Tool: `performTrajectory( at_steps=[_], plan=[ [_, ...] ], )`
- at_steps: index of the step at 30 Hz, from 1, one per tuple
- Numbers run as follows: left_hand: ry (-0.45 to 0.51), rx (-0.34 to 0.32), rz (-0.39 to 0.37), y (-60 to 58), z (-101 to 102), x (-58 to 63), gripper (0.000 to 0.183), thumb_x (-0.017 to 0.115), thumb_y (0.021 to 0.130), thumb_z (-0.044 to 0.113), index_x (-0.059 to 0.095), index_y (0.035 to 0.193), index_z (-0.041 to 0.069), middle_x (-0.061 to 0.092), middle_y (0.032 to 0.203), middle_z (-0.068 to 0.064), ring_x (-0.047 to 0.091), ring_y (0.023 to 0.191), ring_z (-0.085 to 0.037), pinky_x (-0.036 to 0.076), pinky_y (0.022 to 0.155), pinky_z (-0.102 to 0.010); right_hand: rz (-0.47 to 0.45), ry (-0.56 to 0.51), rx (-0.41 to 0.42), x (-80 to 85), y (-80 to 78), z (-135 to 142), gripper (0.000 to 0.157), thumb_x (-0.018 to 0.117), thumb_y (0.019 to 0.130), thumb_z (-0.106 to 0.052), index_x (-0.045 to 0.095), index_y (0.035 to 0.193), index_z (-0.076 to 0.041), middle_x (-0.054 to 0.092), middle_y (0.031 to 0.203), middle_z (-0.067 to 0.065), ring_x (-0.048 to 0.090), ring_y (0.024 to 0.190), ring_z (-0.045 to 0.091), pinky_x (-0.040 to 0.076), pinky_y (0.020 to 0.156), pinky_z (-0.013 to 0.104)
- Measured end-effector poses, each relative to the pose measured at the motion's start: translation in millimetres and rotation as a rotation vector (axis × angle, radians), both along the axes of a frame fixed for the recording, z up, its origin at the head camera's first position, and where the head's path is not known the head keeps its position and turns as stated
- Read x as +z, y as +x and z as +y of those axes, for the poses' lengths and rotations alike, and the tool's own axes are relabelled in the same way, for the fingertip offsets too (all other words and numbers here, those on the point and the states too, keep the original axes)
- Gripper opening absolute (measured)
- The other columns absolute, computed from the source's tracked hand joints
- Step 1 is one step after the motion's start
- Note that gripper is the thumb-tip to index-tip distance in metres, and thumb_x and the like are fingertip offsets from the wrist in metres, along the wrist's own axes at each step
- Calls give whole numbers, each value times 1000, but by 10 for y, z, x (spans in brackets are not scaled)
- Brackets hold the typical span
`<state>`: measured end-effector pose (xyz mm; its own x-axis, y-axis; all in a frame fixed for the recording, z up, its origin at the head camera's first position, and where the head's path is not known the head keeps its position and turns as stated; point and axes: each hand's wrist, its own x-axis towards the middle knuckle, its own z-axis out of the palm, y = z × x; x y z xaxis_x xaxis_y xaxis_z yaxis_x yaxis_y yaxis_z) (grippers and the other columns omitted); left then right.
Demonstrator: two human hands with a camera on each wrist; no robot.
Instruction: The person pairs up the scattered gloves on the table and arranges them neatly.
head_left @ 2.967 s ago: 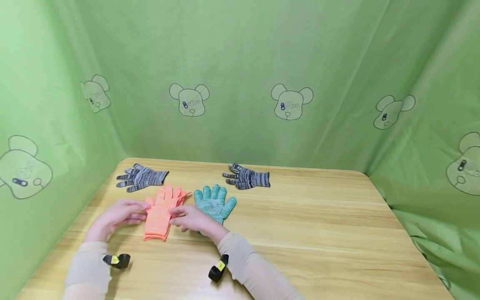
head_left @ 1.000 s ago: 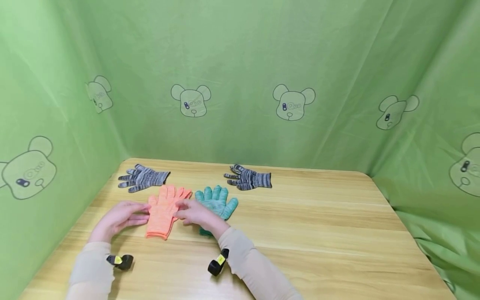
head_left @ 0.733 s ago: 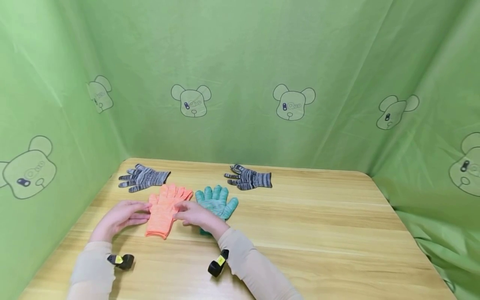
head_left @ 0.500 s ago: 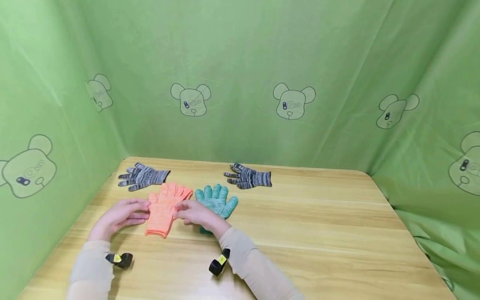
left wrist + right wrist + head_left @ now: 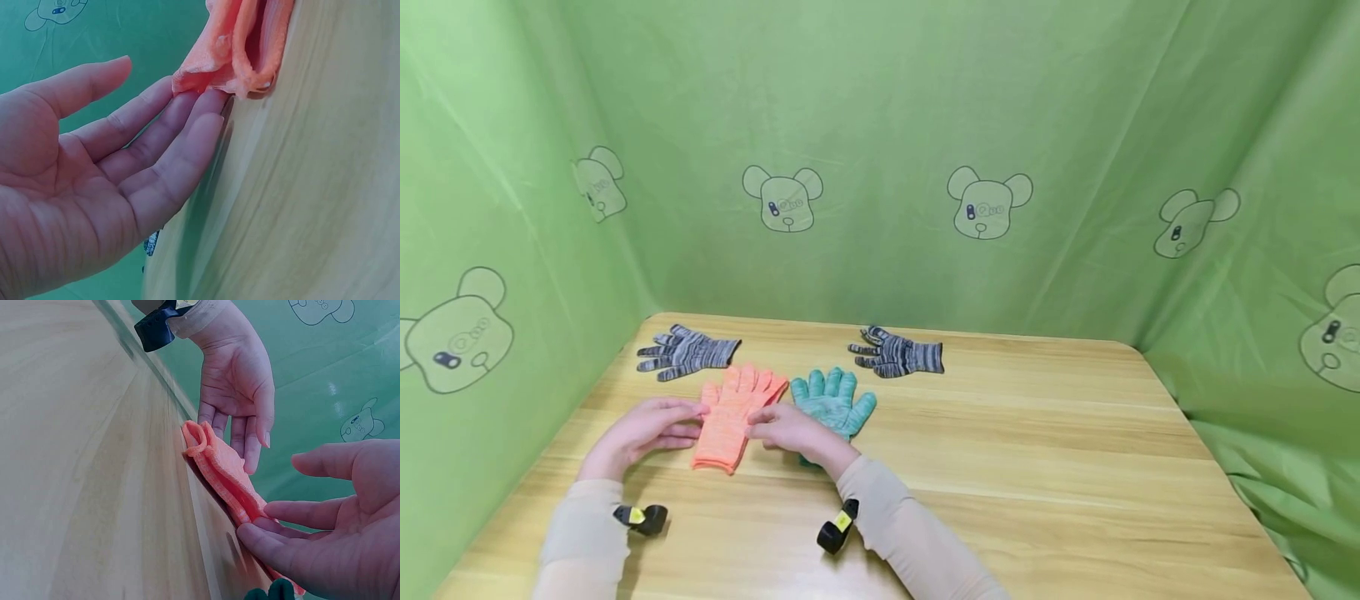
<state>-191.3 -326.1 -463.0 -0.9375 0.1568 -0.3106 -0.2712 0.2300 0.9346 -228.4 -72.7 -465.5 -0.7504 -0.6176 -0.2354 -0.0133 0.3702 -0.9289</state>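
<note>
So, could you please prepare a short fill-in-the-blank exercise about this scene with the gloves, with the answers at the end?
1. The knit gloves that the left hand and the right hand both touch are ____ in colour.
2. The teal glove is partly hidden by the person's ____ arm.
3. The number of striped gloves near the far edge of the wood-grain table is ____.
4. The curtain behind the table is ____.

Missing words: orange; right; two; green.
</note>
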Motion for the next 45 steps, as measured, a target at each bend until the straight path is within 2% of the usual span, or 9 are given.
performTrajectory(
  at_steps=[5,10,18,23,27,32,36,45],
  plan=[
    [11,-6,6,-4,1,-8,51,56,99,27,49,132,-11,65,123,-21,71,96,-18,59,90,-36,22,9,-1,3,2,4,36,63,94,-20,62,124,0,63,129,13,63,115,24,57,93,33],
    [9,0,-2,-20,5,-22,49,56,99,25,49,132,-11,70,114,-13,71,94,-18,59,89,-36,37,36,8,7,-11,30,30,63,94,-21,67,118,-3,67,122,9,66,107,22,58,88,34],
    [19,11,11,-37,-1,-12,57,55,99,21,35,140,-13,70,105,0,67,93,-12,59,89,-33,18,28,24,61,-38,96,30,62,95,-23,64,119,-5,68,115,9,66,100,23,59,78,32],
    [51,46,21,-60,3,-23,56,54,99,20,35,139,-14,71,109,-1,67,95,-8,58,90,-30,6,22,-8,66,-39,100,36,62,95,-23,61,126,-4,65,120,12,66,99,24,59,77,33],
    [66,55,39,-94,-1,-48,56,49,102,21,32,140,-16,69,118,-7,67,97,-5,57,91,-28,16,27,-26,54,-38,75,40,62,95,-22,58,130,-4,61,129,12,63,108,24,58,84,34],
    [120,81,37,-156,-62,-84,58,47,103,22,26,144,-14,69,113,1,67,95,-5,58,91,-27,22,24,-35,26,-34,38,44,63,95,-23,56,133,-3,58,134,13,57,122,27,56,94,38],
    [157,90,5,-225,-132,-104,58,48,102,21,26,145,-12,69,104,9,68,94,-7,58,91,-28,20,13,-37,3,-37,15,43,63,94,-23,57,132,-3,58,134,13,56,123,27,55,95,38],
    [67,58,-51,-415,-166,-30,58,49,102,17,24,147,-11,70,97,10,68,88,-7,59,86,-29,43,7,-59,13,-33,16,40,64,94,-21,58,129,-4,59,131,12,59,117,24,57,91,36]
  ],
)
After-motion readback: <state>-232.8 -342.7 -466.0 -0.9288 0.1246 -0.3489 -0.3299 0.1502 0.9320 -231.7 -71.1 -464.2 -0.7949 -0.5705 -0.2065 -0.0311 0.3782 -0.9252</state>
